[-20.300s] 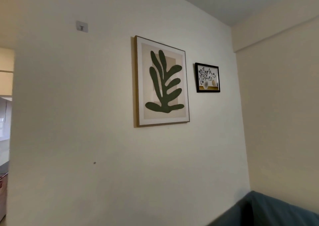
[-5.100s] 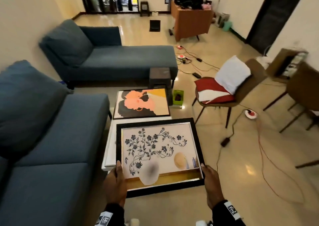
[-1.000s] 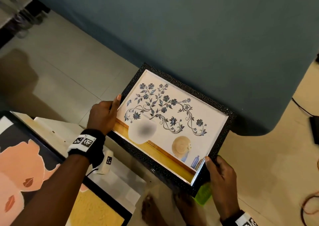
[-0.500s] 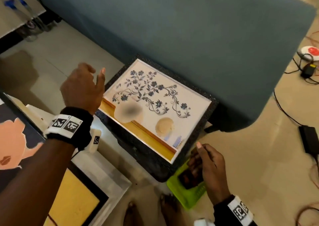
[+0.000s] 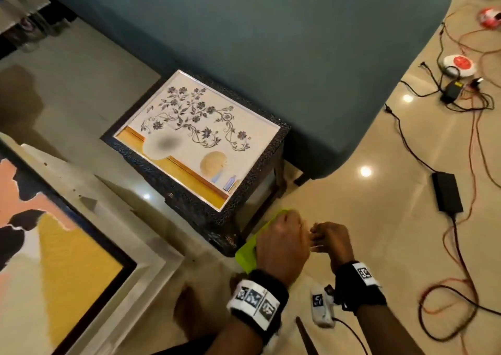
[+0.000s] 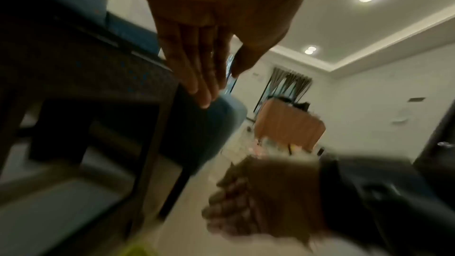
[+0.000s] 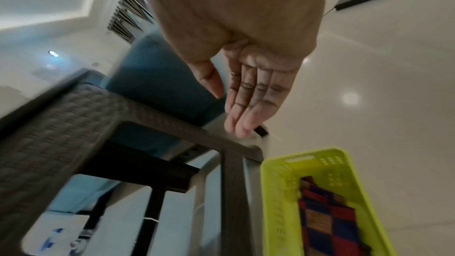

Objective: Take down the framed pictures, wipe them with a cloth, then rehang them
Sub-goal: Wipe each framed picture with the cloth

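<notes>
The black-framed floral picture (image 5: pixel 195 140) lies flat, face up, on a small dark woven stool (image 5: pixel 225 232), with neither hand touching it. Both hands hover close together just in front of the stool, above a lime-green basket (image 5: pixel 245 255). My left hand (image 5: pixel 282 242) shows straight fingers (image 6: pixel 199 77) and holds nothing. My right hand (image 5: pixel 329 242) is just as flat and empty, fingers (image 7: pixel 248 100) extended. A red-and-blue checked cloth (image 7: pixel 325 219) lies inside the basket (image 7: pixel 278 192), beside the stool's leg (image 7: pixel 231 192).
A second framed picture (image 5: pixel 54 259) in peach, black and yellow lies on the white coffee table (image 5: pixel 116 205) at left. A blue sofa (image 5: pixel 271 42) stands behind the stool. Cables, a power adapter (image 5: pixel 447 192) and plug sockets litter the floor at right.
Both hands have let go of the floral picture, which now rests on the stool. My left hand swung from the frame's left edge down to the basket, beside my right hand.
</notes>
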